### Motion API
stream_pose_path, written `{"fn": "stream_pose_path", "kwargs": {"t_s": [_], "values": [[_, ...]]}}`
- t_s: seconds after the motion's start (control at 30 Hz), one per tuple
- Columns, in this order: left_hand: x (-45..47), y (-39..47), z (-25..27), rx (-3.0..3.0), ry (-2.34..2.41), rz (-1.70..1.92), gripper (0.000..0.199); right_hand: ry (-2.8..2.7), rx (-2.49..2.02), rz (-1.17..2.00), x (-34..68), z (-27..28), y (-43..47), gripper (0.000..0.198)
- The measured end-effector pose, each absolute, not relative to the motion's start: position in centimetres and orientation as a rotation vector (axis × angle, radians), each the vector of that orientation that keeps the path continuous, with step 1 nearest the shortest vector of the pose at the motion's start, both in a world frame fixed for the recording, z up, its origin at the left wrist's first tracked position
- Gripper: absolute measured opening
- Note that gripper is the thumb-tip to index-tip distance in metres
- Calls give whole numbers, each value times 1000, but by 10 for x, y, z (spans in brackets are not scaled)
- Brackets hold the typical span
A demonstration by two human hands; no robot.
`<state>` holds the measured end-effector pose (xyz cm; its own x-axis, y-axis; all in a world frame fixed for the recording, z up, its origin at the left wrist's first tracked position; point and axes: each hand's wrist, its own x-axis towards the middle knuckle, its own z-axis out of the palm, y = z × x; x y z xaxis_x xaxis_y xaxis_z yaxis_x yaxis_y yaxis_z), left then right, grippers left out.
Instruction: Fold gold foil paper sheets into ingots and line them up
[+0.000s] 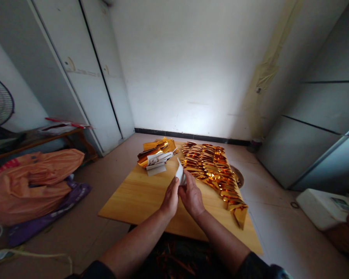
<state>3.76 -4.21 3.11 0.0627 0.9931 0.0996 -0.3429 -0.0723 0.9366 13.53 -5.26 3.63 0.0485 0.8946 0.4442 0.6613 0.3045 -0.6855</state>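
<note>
Over the middle of a wooden board, my left hand and my right hand meet, both closed on one piece of white paper. The paper is bent upright between them, and its lower part is hidden by my fingers. Beyond my left hand lies a loose pile of shiny gold foil sheets, with white-backed sheets curling at its front. Right of my right hand, many folded gold foil pieces lie in overlapping rows, reaching toward the board's right edge.
A round brown object shows behind the board's right side. On the left floor are an orange bag and a purple bag. A white box stands at right near a grey refrigerator. Grey cabinets stand at left.
</note>
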Motion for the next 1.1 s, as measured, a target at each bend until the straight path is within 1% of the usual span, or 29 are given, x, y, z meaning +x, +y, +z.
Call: {"fn": "stream_pose_path", "kwargs": {"t_s": [0.07, 0.13, 0.23, 0.33, 0.37, 0.43, 0.5, 0.53, 0.63, 0.67, 0.77, 0.83, 0.93, 1.03, 1.1], "values": [[38, -47, 30, 1196, 812, 1333, 51, -1727, -1479, 261, 141, 38, -51, 55], [36, -48, 29, 1289, 702, 1294, 53, -1782, -1493, 177, 149, 38, -50, 51], [29, -45, 24, 1316, 594, 1249, 54, -1872, -1462, 48, 164, 32, -50, 53], [17, -36, 10, 1334, 798, 1216, 48, -1995, -1381, -16, 180, 17, -55, 57], [13, -33, 4, 1357, 913, 1230, 49, -2070, -1330, -30, 185, 11, -58, 56], [4, -27, -8, 1463, 1123, 1256, 62, -2250, -1242, -44, 193, 1, -65, 52], [-5, -24, -18, 1618, 1182, 1243, 71, -2397, -1209, -48, 198, -6, -71, 49], [-9, -24, -21, 1740, 1148, 1224, 68, -2460, -1208, -48, 200, -8, -74, 49], [-19, -26, -22, 2183, 982, 1056, 37, -2580, -1252, -66, 203, -6, -81, 53], [-22, -27, -20, 2313, 940, 1003, 32, -2598, -1279, -78, 204, -4, -83, 55], [-28, -29, -15, 2594, 856, 895, 29, -2597, -1386, -113, 204, 3, -87, 62], [-29, -29, -15, 2687, 827, 847, 27, -2570, -1449, -114, 205, 5, -90, 61], [-29, -26, -19, 2707, 828, 793, 25, -2534, -1439, -62, 205, 3, -91, 53], [-28, -20, -23, 2620, 850, 774, 24, -2505, -1321, 80, 205, -1, -87, 35], [-28, -16, -23, 2522, 873, 776, 20, -2428, -1296, 209, 205, -2, -81, 26]]}}
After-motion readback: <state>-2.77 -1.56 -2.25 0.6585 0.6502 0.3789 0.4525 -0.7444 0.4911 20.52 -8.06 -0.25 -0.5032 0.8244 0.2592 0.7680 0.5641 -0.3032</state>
